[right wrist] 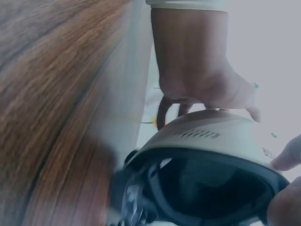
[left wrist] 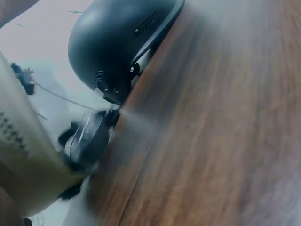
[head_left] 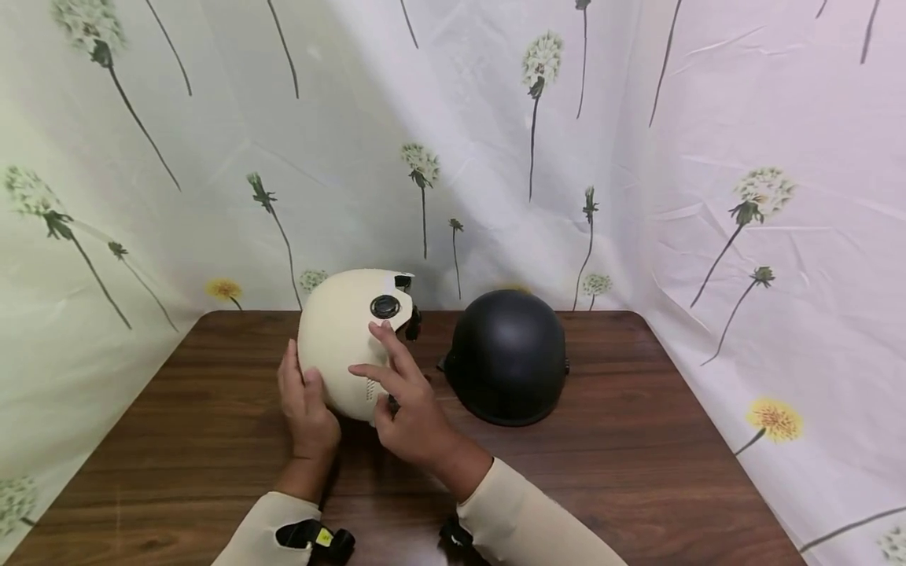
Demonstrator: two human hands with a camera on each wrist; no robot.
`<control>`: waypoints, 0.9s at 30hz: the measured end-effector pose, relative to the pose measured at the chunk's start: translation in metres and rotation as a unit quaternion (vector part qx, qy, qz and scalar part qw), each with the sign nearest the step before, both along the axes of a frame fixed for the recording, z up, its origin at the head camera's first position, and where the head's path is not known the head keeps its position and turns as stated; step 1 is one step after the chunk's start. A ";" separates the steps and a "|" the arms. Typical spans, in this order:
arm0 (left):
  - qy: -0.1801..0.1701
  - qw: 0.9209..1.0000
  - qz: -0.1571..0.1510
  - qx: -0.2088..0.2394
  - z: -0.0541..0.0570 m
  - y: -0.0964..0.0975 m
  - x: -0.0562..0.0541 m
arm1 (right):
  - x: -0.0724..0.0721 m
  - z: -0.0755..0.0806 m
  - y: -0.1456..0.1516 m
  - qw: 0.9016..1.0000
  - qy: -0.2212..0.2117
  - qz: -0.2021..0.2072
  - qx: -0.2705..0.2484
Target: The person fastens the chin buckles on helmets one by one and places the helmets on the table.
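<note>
A cream-white helmet with a black round knob on its side is held between both hands above the front part of the table. My left hand grips the shell from the left, palm against it, as the right wrist view also shows. With its fingers spread over the side, my right hand holds the helmet near the rim; one fingertip lies just below the knob. In the right wrist view, the dark padded inside faces the camera, with a finger and thumb at the rim.
A matte black helmet sits dome up on the brown wooden table, right of the white one. Behind and beside the table hangs a pale cloth printed with dandelions. Black straps with small devices are on both sleeves.
</note>
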State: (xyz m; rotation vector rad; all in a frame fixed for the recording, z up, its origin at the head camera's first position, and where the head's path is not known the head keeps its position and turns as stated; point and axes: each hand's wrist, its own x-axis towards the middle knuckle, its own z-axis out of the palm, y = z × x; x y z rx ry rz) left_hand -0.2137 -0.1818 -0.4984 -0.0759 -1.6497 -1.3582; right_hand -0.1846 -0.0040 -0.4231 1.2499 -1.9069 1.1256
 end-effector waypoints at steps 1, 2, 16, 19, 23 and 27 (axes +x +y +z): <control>-0.003 1.000 -0.001 0.004 -0.001 0.000 0.000 | 0.001 0.001 0.000 1.000 0.011 -0.001 0.011; -0.004 1.000 -0.001 0.008 -0.001 0.001 0.001 | 0.002 0.001 0.000 1.000 0.019 0.001 0.021; 0.015 0.998 0.003 0.055 0.028 0.006 0.015 | 0.001 -0.010 -0.002 0.996 -0.047 0.027 0.078; 0.020 0.999 -0.006 0.037 0.030 0.005 0.016 | -0.001 -0.012 -0.001 0.992 -0.082 0.030 0.095; 0.021 0.999 -0.019 0.032 0.015 -0.003 0.006 | -0.003 -0.014 0.000 0.987 -0.117 0.038 0.100; 0.031 0.999 0.001 0.018 0.002 -0.013 -0.004 | -0.002 -0.014 0.002 0.987 -0.126 0.034 0.098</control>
